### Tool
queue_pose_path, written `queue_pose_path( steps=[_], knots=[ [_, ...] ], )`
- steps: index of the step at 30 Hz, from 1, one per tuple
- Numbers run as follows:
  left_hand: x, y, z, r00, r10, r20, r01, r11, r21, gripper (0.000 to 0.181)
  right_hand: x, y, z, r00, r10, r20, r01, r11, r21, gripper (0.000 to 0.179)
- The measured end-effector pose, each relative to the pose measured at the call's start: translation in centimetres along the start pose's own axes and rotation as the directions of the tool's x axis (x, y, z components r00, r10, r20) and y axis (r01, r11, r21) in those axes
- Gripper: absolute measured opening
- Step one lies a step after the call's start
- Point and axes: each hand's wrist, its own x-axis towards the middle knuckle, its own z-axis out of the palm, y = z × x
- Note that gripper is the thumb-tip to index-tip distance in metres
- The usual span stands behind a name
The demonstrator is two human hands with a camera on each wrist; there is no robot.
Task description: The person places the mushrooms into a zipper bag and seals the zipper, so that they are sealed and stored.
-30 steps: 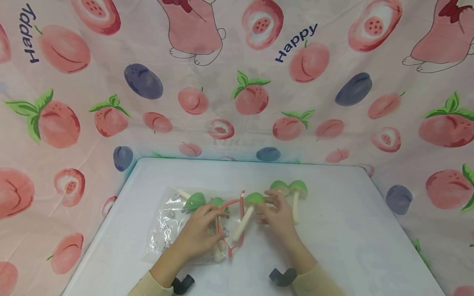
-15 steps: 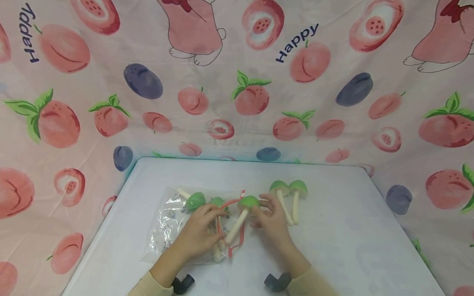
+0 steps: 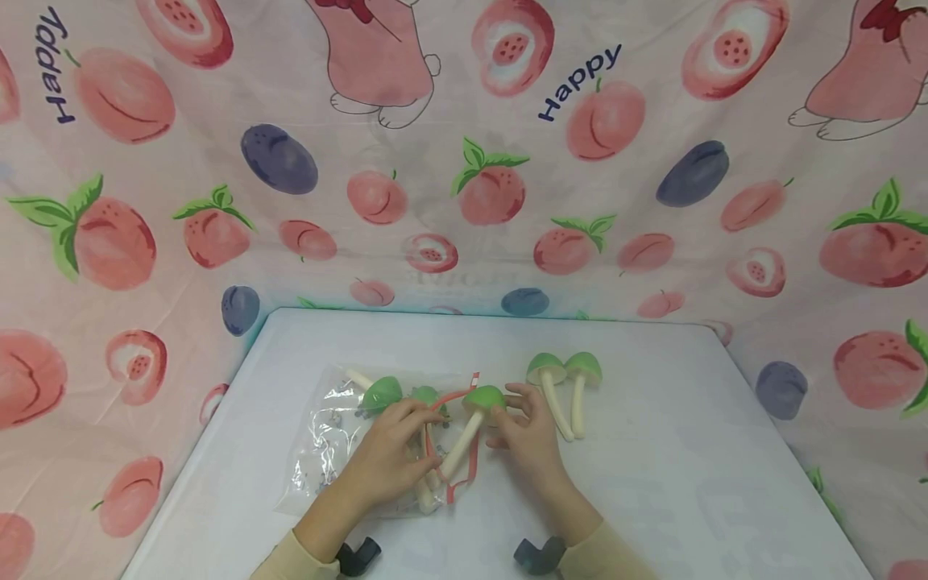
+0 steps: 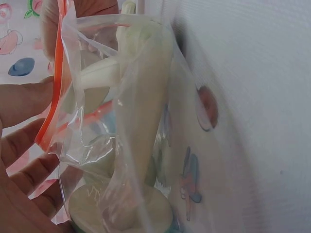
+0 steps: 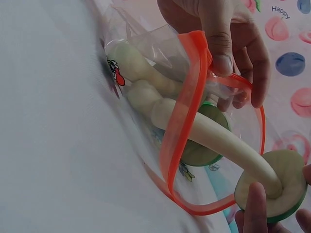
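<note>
My right hand pinches a toy mushroom by its green cap. Its pale stem points down and left through the mouth of a clear zip bag, as the right wrist view shows. With thumb and fingers, my left hand holds the bag's mouth apart at the orange-red zip strip. Several more mushrooms lie inside the bag, one with its green cap near the far side. In the left wrist view pale stems show through the plastic. Part of the bag is hidden behind my left hand.
Two more green-capped mushrooms, one beside the other, lie on the white table to the right of my right hand. A fruit-print cloth hangs around the table's back and sides. Black wrist devices sit at both sleeves.
My right hand has moved left and slightly down with the mushroom, bringing its stem into the bag's mouth. The left hand and bag have stayed in place.
</note>
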Motion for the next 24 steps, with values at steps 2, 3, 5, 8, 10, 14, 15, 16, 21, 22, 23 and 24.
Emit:
queue_pose_path(
  steps=[2, 3, 5, 8, 10, 14, 15, 16, 21, 22, 23, 24],
  knots=[
    [0.04, 0.06, -0.02, 1.000, -0.002, 0.000, 0.002, 1.000, -0.004, 0.062, 0.04, 0.05, -0.04, 1.000, 0.002, 0.001, -0.002, 1.000, 0.001, 0.049],
    [0.05, 0.08, -0.02, 1.000, -0.002, 0.000, 0.002, 1.000, -0.004, 0.062, 0.06, 0.08, -0.06, 1.000, 0.002, 0.002, -0.002, 1.000, 0.002, 0.050],
    [0.07, 0.11, -0.02, 1.000, -0.003, 0.000, 0.003, 1.000, -0.004, 0.061, 0.12, 0.13, -0.11, 1.000, 0.005, 0.003, -0.005, 1.000, 0.011, 0.050],
    [0.08, 0.10, 0.02, 1.000, -0.005, 0.001, 0.005, 1.000, -0.001, 0.061, 0.22, 0.21, -0.25, 1.000, 0.012, 0.003, -0.012, 1.000, 0.023, 0.050],
    [0.07, 0.09, 0.05, 1.000, -0.006, 0.002, 0.006, 1.000, 0.000, 0.061, 0.29, 0.26, -0.36, 1.000, 0.016, 0.004, -0.016, 0.999, 0.033, 0.050],
    [0.11, 0.18, 0.04, 1.000, -0.003, 0.001, 0.003, 1.000, 0.003, 0.061, 0.40, 0.28, -0.54, 1.000, 0.015, 0.018, -0.016, 0.999, 0.041, 0.050],
    [0.12, 0.20, 0.02, 1.000, -0.003, 0.002, 0.003, 1.000, 0.001, 0.061, 0.43, 0.32, -0.58, 1.000, 0.012, 0.023, -0.013, 0.999, 0.043, 0.050],
    [0.13, 0.23, 0.01, 1.000, -0.002, 0.003, 0.002, 1.000, 0.001, 0.061, 0.45, 0.35, -0.60, 1.000, 0.010, 0.026, -0.011, 0.999, 0.041, 0.050],
    [0.15, 0.31, -0.03, 1.000, -0.006, 0.013, 0.006, 1.000, 0.002, 0.060, 0.44, 0.59, -0.58, 0.999, 0.006, 0.033, -0.007, 0.999, 0.039, 0.049],
    [0.15, 0.34, -0.05, 1.000, -0.009, 0.016, 0.009, 1.000, 0.003, 0.060, 0.44, 0.62, -0.55, 0.999, 0.007, 0.035, -0.009, 0.999, 0.041, 0.049],
    [0.15, 0.38, -0.07, 1.000, -0.013, 0.019, 0.013, 1.000, 0.002, 0.060, 0.45, 0.68, -0.53, 0.999, 0.009, 0.036, -0.010, 0.999, 0.046, 0.049],
    [0.14, 0.41, -0.10, 0.999, -0.021, 0.025, 0.021, 1.000, -0.001, 0.060, 0.46, 0.73, -0.52, 0.999, 0.010, 0.038, -0.012, 0.999, 0.049, 0.049]
  ],
)
